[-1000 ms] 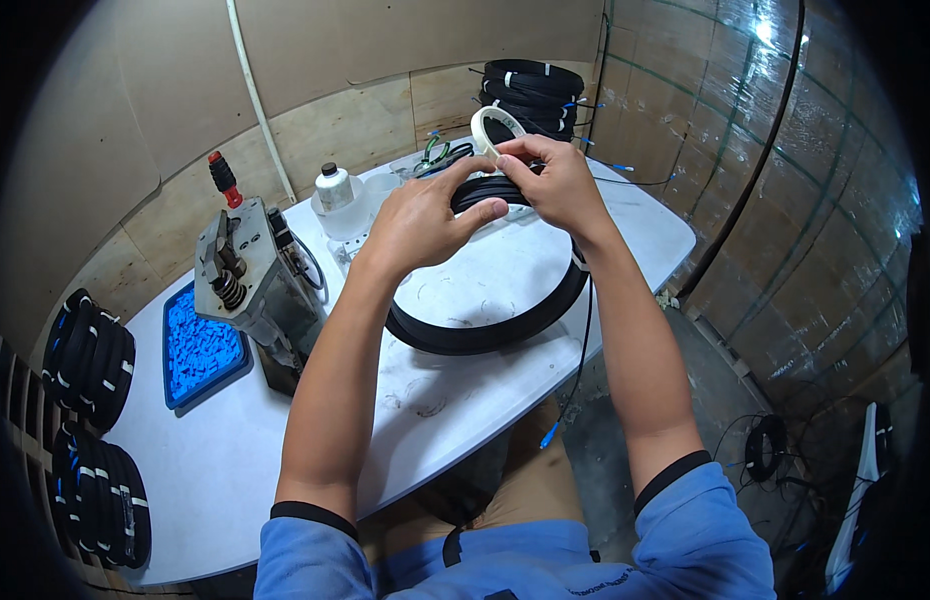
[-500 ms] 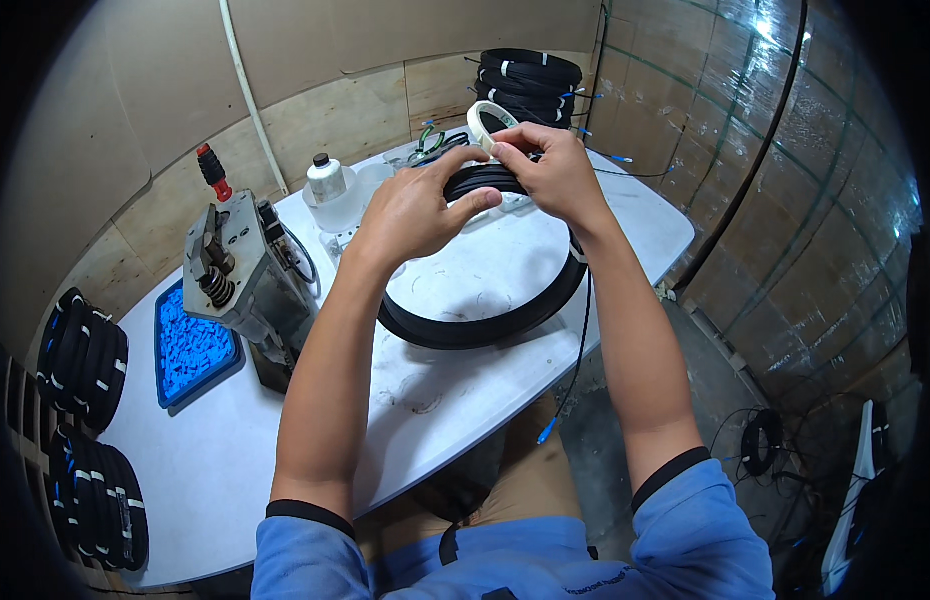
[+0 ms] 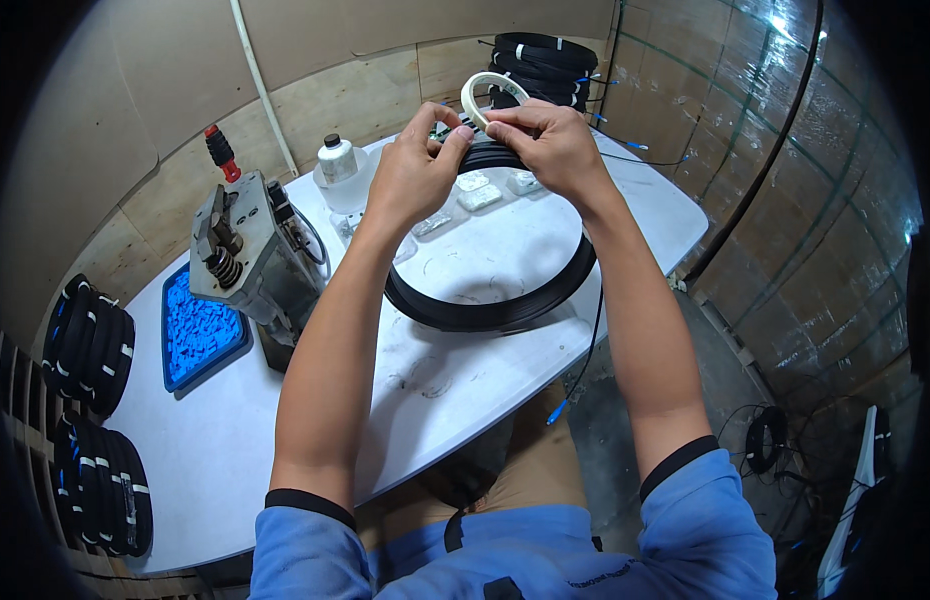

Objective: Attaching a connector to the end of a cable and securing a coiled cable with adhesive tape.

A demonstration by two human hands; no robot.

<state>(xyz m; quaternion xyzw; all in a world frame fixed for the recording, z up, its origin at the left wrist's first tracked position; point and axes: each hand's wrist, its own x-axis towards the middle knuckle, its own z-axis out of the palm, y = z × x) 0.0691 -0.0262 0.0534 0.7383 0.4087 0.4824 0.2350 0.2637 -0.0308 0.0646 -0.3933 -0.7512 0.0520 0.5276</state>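
**Coil raised at far edge, both hands pinching**

Since the earlier frames the hands have stayed at the top of the black coil (image 3: pixel 490 310), lifted slightly nearer the camera; the work remains at that spot. The coil's lower arc rests on the table (image 3: pixel 285 440). Left hand (image 3: pixel 413 180) and right hand (image 3: pixel 545 145) are both closed on the coil's upper edge, fingertips meeting. A tape roll (image 3: pixel 485 92) sits at the right fingers.
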